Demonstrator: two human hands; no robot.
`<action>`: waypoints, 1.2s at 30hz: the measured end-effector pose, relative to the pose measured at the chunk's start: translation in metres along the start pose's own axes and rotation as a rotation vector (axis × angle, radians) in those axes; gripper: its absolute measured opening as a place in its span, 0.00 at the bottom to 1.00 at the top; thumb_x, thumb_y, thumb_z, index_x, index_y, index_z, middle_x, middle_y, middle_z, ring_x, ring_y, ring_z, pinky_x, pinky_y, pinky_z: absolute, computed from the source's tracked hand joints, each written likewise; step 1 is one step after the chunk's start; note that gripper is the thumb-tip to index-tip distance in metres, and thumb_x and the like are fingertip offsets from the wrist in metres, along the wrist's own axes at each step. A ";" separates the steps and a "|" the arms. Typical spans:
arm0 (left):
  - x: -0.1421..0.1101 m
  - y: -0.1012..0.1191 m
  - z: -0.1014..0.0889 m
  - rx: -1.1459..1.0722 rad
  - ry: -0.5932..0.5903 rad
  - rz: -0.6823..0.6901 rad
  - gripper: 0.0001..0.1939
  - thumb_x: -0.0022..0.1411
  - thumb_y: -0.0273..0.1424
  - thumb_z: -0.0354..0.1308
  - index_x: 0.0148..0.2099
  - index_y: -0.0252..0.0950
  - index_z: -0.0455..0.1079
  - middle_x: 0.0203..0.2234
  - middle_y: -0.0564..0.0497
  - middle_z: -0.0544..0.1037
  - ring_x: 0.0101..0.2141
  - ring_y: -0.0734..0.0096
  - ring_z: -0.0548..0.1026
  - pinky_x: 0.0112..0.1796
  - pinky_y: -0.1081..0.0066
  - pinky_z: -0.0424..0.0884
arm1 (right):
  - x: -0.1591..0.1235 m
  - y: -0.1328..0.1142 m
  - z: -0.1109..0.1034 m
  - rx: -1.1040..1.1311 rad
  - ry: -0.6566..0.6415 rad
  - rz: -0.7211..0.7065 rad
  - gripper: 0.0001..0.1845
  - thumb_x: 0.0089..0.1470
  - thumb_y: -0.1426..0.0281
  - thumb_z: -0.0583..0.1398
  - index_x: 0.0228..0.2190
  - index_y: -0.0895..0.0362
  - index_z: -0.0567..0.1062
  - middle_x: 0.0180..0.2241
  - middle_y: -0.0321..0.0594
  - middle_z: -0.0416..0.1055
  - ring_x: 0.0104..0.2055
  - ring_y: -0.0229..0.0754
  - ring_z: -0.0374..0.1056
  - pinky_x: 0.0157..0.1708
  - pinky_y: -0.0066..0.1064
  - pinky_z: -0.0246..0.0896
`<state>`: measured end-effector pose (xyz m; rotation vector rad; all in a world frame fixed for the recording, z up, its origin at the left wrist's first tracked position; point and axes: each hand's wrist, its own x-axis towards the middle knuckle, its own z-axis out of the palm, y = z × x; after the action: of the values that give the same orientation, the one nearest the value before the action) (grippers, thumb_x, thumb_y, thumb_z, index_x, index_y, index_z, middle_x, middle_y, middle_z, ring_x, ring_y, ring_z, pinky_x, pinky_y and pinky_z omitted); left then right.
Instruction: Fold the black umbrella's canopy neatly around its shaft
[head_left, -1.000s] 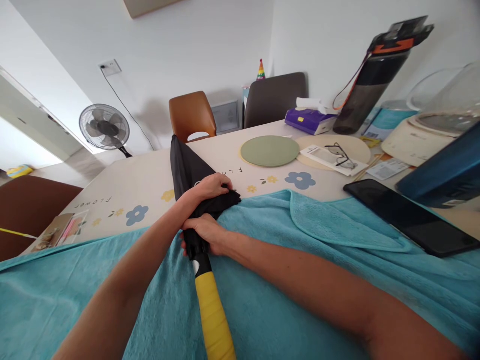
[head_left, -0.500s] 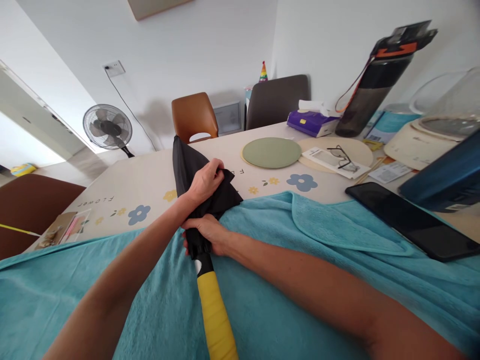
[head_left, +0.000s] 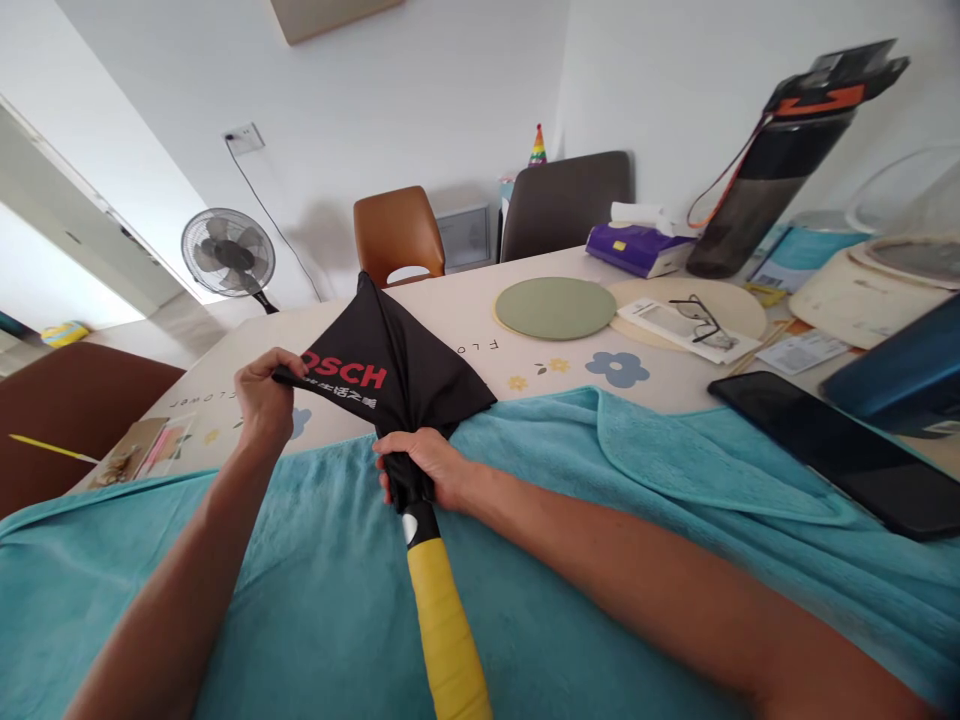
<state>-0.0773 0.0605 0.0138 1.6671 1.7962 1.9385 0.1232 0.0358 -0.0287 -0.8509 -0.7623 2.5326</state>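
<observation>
Black umbrella [head_left: 401, 350] across the towel's [head_left: 322, 580] far edge: pinching its flap [head_left: 339, 372] with the left hand [head_left: 268, 398], clasping its neck [head_left: 412, 488] with the right hand [head_left: 429, 465]; probably handling light, soft, slippery cloth, best gripping by the hem.

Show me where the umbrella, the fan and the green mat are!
Umbrella [head_left: 409, 365], head view: on its black canopy.
Fan [head_left: 229, 254], head view: on its dark hub.
Green mat [head_left: 555, 308], head view: on its flat top.
</observation>
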 end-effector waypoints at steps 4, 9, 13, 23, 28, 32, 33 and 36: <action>-0.008 -0.013 0.000 0.086 -0.062 -0.138 0.11 0.32 0.24 0.39 0.16 0.34 0.63 0.12 0.56 0.62 0.17 0.79 0.60 0.19 0.78 0.53 | 0.001 -0.003 -0.003 0.096 -0.044 -0.016 0.06 0.47 0.72 0.58 0.23 0.61 0.65 0.18 0.33 0.64 0.16 0.33 0.61 0.14 0.27 0.61; -0.004 -0.011 0.000 0.019 -0.039 -0.198 0.09 0.32 0.25 0.39 0.15 0.34 0.60 0.12 0.55 0.63 0.17 0.78 0.60 0.19 0.77 0.53 | 0.002 -0.006 -0.007 0.184 -0.130 0.031 0.13 0.50 0.63 0.57 0.24 0.60 0.64 0.17 0.32 0.63 0.16 0.32 0.61 0.14 0.24 0.61; 0.004 -0.016 -0.011 -0.008 -0.033 -0.167 0.07 0.32 0.25 0.40 0.14 0.34 0.59 0.12 0.55 0.62 0.18 0.78 0.61 0.20 0.77 0.53 | -0.002 -0.009 -0.004 0.144 -0.095 0.088 0.13 0.53 0.65 0.54 0.22 0.60 0.63 0.14 0.32 0.62 0.14 0.32 0.60 0.13 0.23 0.60; -0.005 -0.024 -0.015 0.091 -0.430 -0.306 0.08 0.41 0.28 0.46 0.20 0.35 0.67 0.14 0.55 0.65 0.18 0.77 0.60 0.20 0.76 0.53 | 0.001 -0.007 -0.005 0.166 -0.084 0.024 0.11 0.52 0.66 0.55 0.24 0.60 0.63 0.16 0.32 0.61 0.14 0.33 0.60 0.11 0.24 0.59; -0.014 -0.022 -0.001 0.285 -0.670 -0.318 0.14 0.48 0.38 0.52 0.31 0.34 0.72 0.21 0.52 0.73 0.24 0.73 0.66 0.23 0.76 0.58 | -0.001 -0.014 -0.001 0.161 -0.100 0.021 0.10 0.53 0.68 0.53 0.25 0.61 0.64 0.16 0.34 0.62 0.14 0.33 0.60 0.12 0.24 0.60; -0.016 -0.022 0.006 0.376 -0.808 -0.293 0.17 0.48 0.42 0.55 0.33 0.35 0.72 0.22 0.53 0.72 0.24 0.74 0.66 0.23 0.77 0.57 | -0.009 -0.024 0.004 0.122 -0.099 0.031 0.10 0.52 0.67 0.52 0.27 0.63 0.65 0.18 0.37 0.65 0.15 0.33 0.61 0.13 0.24 0.61; -0.016 -0.021 0.007 0.370 -0.836 -0.301 0.17 0.47 0.42 0.56 0.34 0.35 0.72 0.21 0.54 0.72 0.23 0.75 0.66 0.22 0.77 0.57 | -0.012 -0.026 0.006 0.115 -0.110 0.027 0.10 0.53 0.67 0.52 0.28 0.63 0.65 0.19 0.38 0.67 0.15 0.33 0.61 0.13 0.25 0.61; -0.019 -0.015 0.012 0.262 -0.864 -0.334 0.16 0.45 0.39 0.58 0.36 0.35 0.71 0.21 0.55 0.71 0.22 0.76 0.65 0.21 0.78 0.57 | -0.018 -0.031 0.011 0.118 -0.137 0.012 0.12 0.54 0.64 0.50 0.31 0.62 0.65 0.22 0.41 0.69 0.15 0.33 0.62 0.13 0.25 0.62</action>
<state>-0.0700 0.0624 -0.0128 1.7150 1.7975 0.6823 0.1348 0.0479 0.0049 -0.6509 -0.6426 2.6379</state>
